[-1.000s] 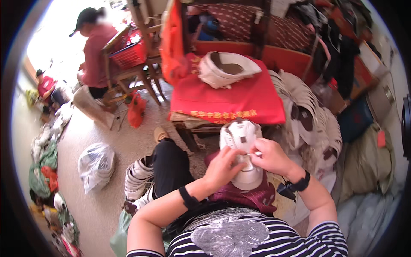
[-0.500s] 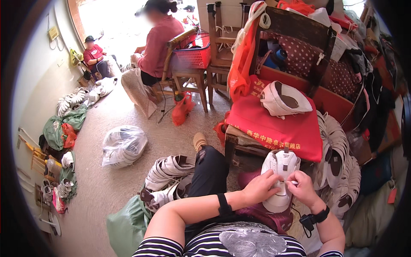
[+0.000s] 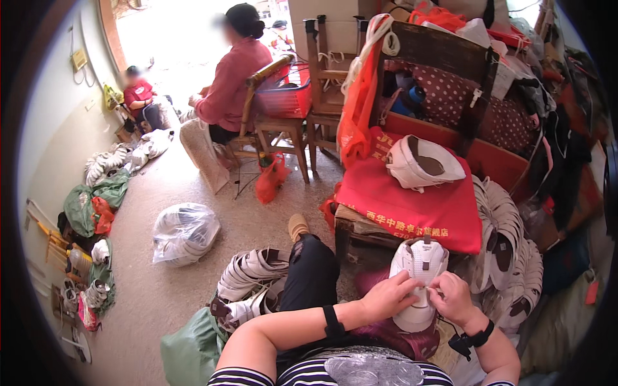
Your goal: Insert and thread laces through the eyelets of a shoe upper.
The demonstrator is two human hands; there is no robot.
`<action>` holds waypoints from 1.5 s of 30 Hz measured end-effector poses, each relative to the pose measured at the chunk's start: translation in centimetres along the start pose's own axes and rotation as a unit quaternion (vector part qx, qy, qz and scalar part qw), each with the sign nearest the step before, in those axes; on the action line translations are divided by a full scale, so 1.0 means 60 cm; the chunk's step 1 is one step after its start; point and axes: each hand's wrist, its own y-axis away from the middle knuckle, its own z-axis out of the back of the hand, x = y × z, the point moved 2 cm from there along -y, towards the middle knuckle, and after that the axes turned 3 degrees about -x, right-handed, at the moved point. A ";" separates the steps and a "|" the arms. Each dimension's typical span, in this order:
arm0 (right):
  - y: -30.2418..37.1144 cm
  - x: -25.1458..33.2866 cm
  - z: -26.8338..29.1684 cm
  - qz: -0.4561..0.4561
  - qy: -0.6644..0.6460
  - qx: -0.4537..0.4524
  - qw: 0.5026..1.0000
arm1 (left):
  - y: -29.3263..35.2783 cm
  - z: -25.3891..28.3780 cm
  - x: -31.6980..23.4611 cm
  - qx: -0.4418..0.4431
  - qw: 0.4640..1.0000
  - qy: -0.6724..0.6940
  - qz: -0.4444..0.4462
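Observation:
A white shoe upper (image 3: 412, 316) lies on my lap with its perforated tongue pointing away from me. From its left side my left hand (image 3: 391, 294) is closed on it, fingertips pinched together at the lower end of the tongue. My right hand (image 3: 456, 298) is closed too, its thumb and forefinger meeting close to the left fingertips. What the right fingers hold is too small to make out. Beyond the shoe, another white shoe upper (image 3: 421, 164) rests on a red bag (image 3: 376, 193) that covers a wooden chair seat.
Stacks of white shoe uppers stand at my right (image 3: 496, 238) and by my left leg (image 3: 248, 273), next to a green sack (image 3: 193, 347). A clear plastic bag of uppers (image 3: 187, 235) sits on the floor. Two other people sit near the doorway, beside a chair with a basket (image 3: 286, 100).
My right fingers have moved left and in toward the left fingertips. The small white thing that showed in them is no longer visible. My view has shifted slightly.

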 end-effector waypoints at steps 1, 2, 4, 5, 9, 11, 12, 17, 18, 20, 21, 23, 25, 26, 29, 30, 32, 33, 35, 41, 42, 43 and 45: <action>0.002 0.000 0.000 0.006 0.008 -0.001 1.000 | -0.001 -0.003 0.000 -0.004 1.000 0.015 -0.009; 0.000 0.001 -0.003 0.011 0.003 0.001 1.000 | -0.003 -0.003 0.002 -0.007 1.000 0.011 -0.004; -0.003 0.004 -0.005 0.055 0.071 -0.021 0.996 | -0.006 -0.003 0.002 -0.016 0.999 0.008 -0.026; -0.003 0.005 -0.009 0.057 0.067 -0.020 0.996 | -0.006 -0.001 0.001 -0.020 0.999 0.011 -0.030; 0.001 0.012 -0.013 0.013 0.059 -0.041 0.997 | 0.000 0.001 -0.003 -0.021 1.000 0.007 -0.011; 0.008 0.011 -0.014 -0.045 0.013 -0.044 0.998 | 0.005 0.000 -0.005 -0.024 1.000 0.001 0.009; 0.017 0.003 -0.018 -0.137 -0.071 -0.046 0.987 | 0.008 -0.003 -0.006 -0.023 1.000 0.001 0.010; 0.066 -0.037 -0.031 -0.303 -0.207 -0.055 0.929 | -0.001 -0.004 -0.006 0.018 1.000 0.005 -0.007; 0.059 -0.041 -0.033 -0.281 -0.189 -0.063 0.939 | 0.000 0.001 -0.001 0.020 1.000 -0.011 -0.007; 0.049 -0.036 -0.039 -0.281 -0.194 -0.064 0.938 | 0.003 0.016 -0.006 0.020 0.999 -0.034 -0.002; 0.049 -0.036 -0.038 -0.281 -0.191 -0.085 0.937 | -0.010 0.016 -0.004 0.018 1.000 -0.016 -0.009; 0.046 -0.026 -0.038 -0.260 -0.199 -0.096 0.940 | -0.012 0.018 -0.009 0.004 1.000 0.000 0.003; 0.037 -0.017 -0.031 -0.248 -0.182 -0.093 0.947 | -0.012 0.017 -0.008 -0.005 1.000 0.014 0.014; 0.034 -0.012 -0.027 -0.240 -0.166 -0.090 0.952 | -0.012 0.016 -0.006 -0.011 0.999 0.024 0.023; 0.035 -0.013 -0.028 -0.219 -0.149 -0.095 0.960 | -0.017 0.018 -0.010 -0.014 1.000 0.023 0.016; 0.037 -0.012 -0.027 -0.217 -0.156 -0.093 0.959 | -0.016 0.015 -0.012 -0.008 0.999 0.029 0.013; 0.036 -0.008 -0.027 -0.218 -0.148 -0.095 0.960 | -0.013 0.015 -0.013 0.000 0.999 0.030 0.023; 0.034 -0.007 -0.028 -0.200 -0.129 -0.097 0.966 | -0.013 0.014 -0.012 0.001 0.999 0.033 0.023; 0.034 -0.009 -0.029 -0.157 -0.094 -0.094 0.979 | -0.012 0.013 -0.014 0.001 0.999 0.026 0.020; 0.028 -0.003 -0.018 0.017 0.037 -0.096 0.995 | -0.017 0.023 -0.020 0.018 1.000 -0.011 0.001; 0.028 -0.004 -0.019 0.016 0.037 -0.096 0.995 | -0.019 0.025 -0.022 0.029 0.999 -0.036 -0.013; 0.028 -0.005 -0.021 0.033 0.070 -0.100 0.992 | -0.021 0.026 -0.023 0.041 0.997 -0.061 -0.026; 0.029 -0.006 -0.022 0.049 0.102 -0.103 0.988 | -0.024 0.026 -0.022 0.043 0.996 -0.068 -0.034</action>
